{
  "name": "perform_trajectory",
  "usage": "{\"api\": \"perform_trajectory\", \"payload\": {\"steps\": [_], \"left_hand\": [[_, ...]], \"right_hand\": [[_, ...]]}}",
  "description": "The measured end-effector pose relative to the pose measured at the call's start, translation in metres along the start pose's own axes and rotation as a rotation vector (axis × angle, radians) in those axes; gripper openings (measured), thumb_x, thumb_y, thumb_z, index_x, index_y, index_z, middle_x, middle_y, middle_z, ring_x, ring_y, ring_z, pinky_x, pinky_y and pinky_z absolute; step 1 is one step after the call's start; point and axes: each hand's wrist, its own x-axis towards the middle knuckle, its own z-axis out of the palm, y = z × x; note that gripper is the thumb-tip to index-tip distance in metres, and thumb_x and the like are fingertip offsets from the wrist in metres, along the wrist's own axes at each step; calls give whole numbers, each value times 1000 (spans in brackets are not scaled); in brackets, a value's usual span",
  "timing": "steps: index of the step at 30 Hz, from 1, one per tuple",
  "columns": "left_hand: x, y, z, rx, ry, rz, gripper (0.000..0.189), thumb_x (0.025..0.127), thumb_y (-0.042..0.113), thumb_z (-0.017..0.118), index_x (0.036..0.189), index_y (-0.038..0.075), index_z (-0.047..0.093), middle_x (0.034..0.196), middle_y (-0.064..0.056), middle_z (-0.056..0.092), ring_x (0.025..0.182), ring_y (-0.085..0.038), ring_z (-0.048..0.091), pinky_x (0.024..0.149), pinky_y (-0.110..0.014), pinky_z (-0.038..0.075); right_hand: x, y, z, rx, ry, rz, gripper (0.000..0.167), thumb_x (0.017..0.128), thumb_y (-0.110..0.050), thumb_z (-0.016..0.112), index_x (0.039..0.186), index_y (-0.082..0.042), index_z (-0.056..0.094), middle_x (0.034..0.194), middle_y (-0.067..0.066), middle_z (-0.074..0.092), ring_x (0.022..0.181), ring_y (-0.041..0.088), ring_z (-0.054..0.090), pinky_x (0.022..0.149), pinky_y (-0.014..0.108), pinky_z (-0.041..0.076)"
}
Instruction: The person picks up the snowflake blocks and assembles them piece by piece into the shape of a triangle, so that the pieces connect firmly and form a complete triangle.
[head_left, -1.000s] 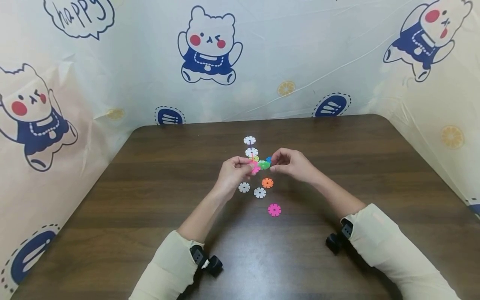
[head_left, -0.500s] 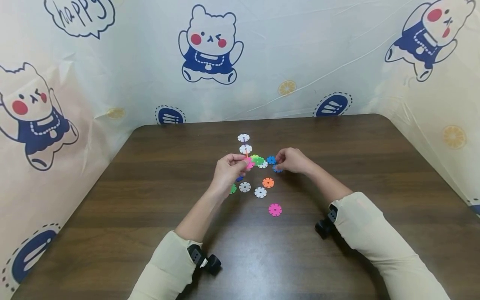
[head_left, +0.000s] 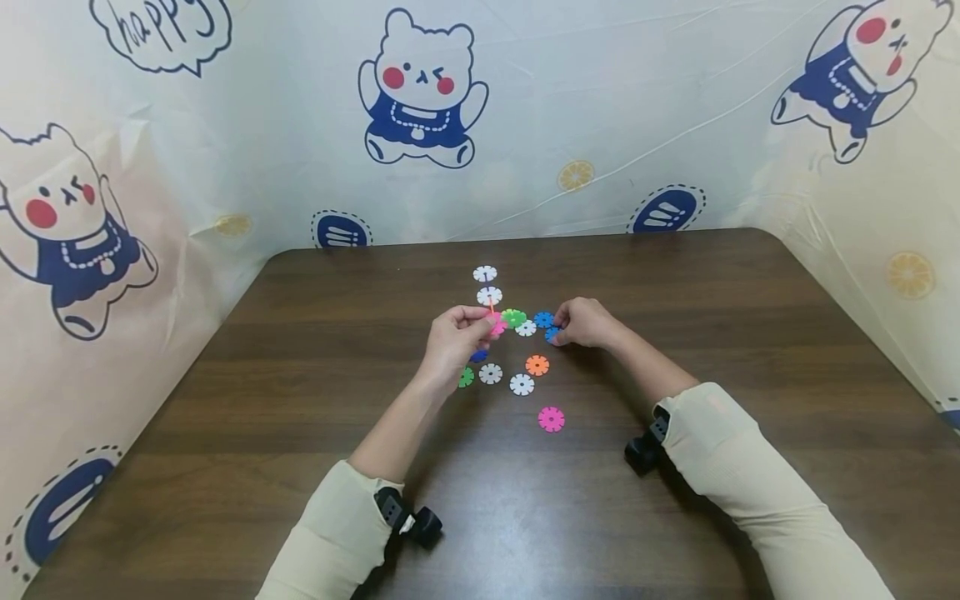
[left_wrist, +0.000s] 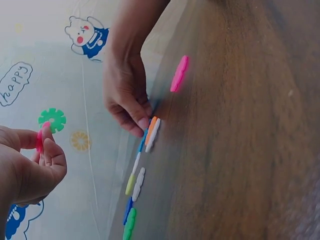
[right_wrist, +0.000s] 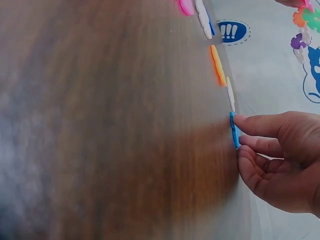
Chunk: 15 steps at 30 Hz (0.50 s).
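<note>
My left hand (head_left: 457,346) pinches a pink interlocking disc (head_left: 498,324) above the table. Joined to it is a green notched disc (left_wrist: 52,120), and an orange disc (right_wrist: 298,19), a purple disc (right_wrist: 298,41) and white discs (head_left: 489,296) belong to the same raised piece. My right hand (head_left: 587,322) is down at the tabletop, thumb and fingers at the edges of a light blue disc (right_wrist: 234,129). Beside that lies another blue disc (head_left: 543,320), partly behind the fingers in the left wrist view.
Loose discs lie on the brown table (head_left: 675,483): an orange disc (head_left: 537,365), a pink disc (head_left: 551,419), a yellow disc (left_wrist: 130,184), a green disc (head_left: 467,377), a dark blue disc (head_left: 478,356) and several white ones. A printed curtain (head_left: 570,100) hangs behind the table.
My right hand has left the joined piece and come down to a blue disc on the table. My left hand has shifted slightly left, carrying the joined discs.
</note>
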Motion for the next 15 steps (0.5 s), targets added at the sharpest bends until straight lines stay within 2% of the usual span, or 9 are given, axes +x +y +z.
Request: {"api": "perform_trajectory", "payload": {"steps": [7,15], "left_hand": [[0,0,-1,0,6,-6,18,87,3,62,103,-3,59,86,-11,63,67,-13,59,69,-27,50],[1,-2,-1,3,9,-3,18,86,2,62,103,-4,59,83,-10,63,66,-14,59,65,-24,50]], "right_hand": [[0,0,1,-5,0,10,28,79,-13,73,102,1,64,88,11,58,80,23,51,69,31,44],[-2,0,2,0,17,-1,28,79,-12,74,100,1,62,85,10,56,79,23,50,68,30,43]]}}
